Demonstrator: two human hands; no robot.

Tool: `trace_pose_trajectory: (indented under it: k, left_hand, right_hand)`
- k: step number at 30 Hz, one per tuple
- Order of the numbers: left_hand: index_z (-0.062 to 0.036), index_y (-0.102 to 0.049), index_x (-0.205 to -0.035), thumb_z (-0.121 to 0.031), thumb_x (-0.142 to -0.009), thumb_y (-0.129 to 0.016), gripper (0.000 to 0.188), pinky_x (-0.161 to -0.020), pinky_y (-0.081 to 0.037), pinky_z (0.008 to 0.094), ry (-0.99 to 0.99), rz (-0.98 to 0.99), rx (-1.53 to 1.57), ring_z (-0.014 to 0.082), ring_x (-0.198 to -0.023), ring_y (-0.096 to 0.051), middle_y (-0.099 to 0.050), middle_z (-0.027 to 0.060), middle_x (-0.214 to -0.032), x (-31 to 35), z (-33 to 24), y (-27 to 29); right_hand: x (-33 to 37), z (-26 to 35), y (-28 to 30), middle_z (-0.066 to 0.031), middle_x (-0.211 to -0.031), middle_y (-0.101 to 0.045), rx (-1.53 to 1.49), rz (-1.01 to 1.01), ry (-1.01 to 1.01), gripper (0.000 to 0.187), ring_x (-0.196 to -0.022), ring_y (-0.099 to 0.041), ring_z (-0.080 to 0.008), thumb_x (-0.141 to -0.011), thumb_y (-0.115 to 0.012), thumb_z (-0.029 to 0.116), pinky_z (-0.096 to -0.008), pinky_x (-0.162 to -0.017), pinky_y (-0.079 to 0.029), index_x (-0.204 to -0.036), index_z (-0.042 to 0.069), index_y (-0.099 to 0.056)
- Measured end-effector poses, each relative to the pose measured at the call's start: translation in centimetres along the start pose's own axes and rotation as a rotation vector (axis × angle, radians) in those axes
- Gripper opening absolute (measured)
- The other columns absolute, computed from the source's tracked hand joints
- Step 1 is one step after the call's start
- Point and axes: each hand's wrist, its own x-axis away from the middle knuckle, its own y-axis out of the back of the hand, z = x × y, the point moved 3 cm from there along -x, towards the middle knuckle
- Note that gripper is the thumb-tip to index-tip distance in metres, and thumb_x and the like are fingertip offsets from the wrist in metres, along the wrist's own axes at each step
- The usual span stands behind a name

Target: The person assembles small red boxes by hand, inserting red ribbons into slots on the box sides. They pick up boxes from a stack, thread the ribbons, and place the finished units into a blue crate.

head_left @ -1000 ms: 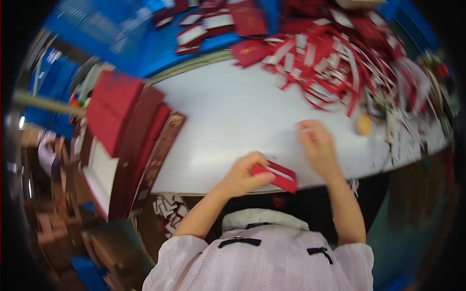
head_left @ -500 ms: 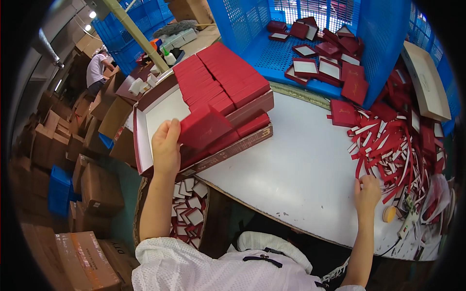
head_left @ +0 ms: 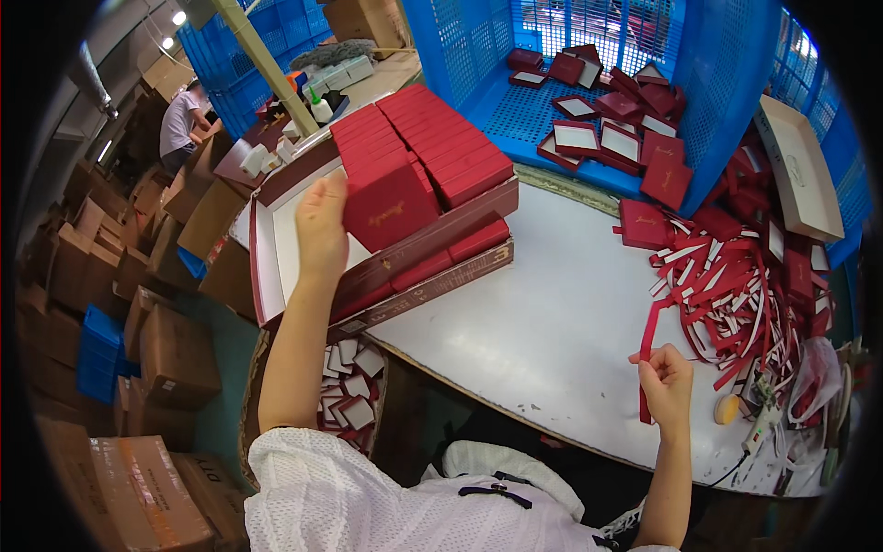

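My left hand (head_left: 322,221) is closed at the left edge of a flat red box (head_left: 391,207) with gold lettering. That box stands on edge against packed rows of similar red boxes (head_left: 446,147) in a shallow carton tray (head_left: 267,267). Its bare white bottom shows around my fingers. Another maroon carton (head_left: 432,287), with red boxes in it, sits underneath. At the right, my right hand (head_left: 667,386) pinches a red ribbon strip (head_left: 651,331) upright over the white table (head_left: 524,322). A tangled heap of red and white ribbon strips (head_left: 727,294) lies just beyond it.
A blue plastic crate (head_left: 524,115) at the back holds scattered red boxes, some showing white insides. A pale tray (head_left: 800,170) leans at the right. Near my right hand are a yellow disc (head_left: 727,409) and a power strip (head_left: 762,428). Cardboard boxes (head_left: 175,354) and a person (head_left: 179,129) are left.
The red box in my left hand has gone from tilted above the row to standing in the tray. My right hand has come left from the heap, drawing out a red ribbon strip.
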Motion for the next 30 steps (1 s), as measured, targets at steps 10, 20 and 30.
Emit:
trace_pose_trajectory:
  k: [10, 20, 30]
  left_hand:
    - [-0.0008, -0.051, -0.093, -0.027, -0.086, -0.042, 0.028, -0.071, -0.045, 0.0276, 0.194, 0.006, 0.019, 0.0127, -0.079, -0.055, -0.057, 0.0072, -0.088, 1.5, -0.3, 1.3]
    - [-0.0039, -0.05, -0.091, -0.028, -0.087, -0.04, 0.027, -0.066, -0.048, 0.0331, 0.212, -0.134, -0.417, 0.0153, -0.075, -0.056, -0.056, 0.007, -0.087, 1.2, -2.8, 11.3]
    - [-0.0059, -0.05, -0.078, -0.024, -0.085, -0.043, 0.021, -0.065, -0.04, 0.022, 0.614, 0.512, -0.548, 0.0052, -0.067, -0.044, -0.048, -0.0035, -0.072, 2.6, 0.3, 7.0]
  right_hand:
    - [0.9, 0.4, -0.6, -0.0058, -0.067, -0.053, -0.455, 0.085, -0.096, 0.017, -0.054, -0.04, -0.0039, -0.065, -0.053, -0.005, -0.0167, -0.048, -0.032, -0.066, 0.006, -0.04]
    - [3.8, -0.9, 0.6, -0.0018, -0.061, -0.047, -0.529, -0.038, -0.123, 0.009, -0.049, -0.041, -0.0039, -0.075, -0.053, 0.005, -0.0138, -0.043, -0.033, -0.078, 0.004, -0.046]
    - [5.0, -0.5, -0.2, -0.0026, -0.057, -0.049, -0.444, 0.009, -0.168, 0.008, -0.044, -0.04, -0.0035, -0.079, -0.049, 0.007, -0.0142, -0.042, -0.031, -0.078, -0.001, -0.051]
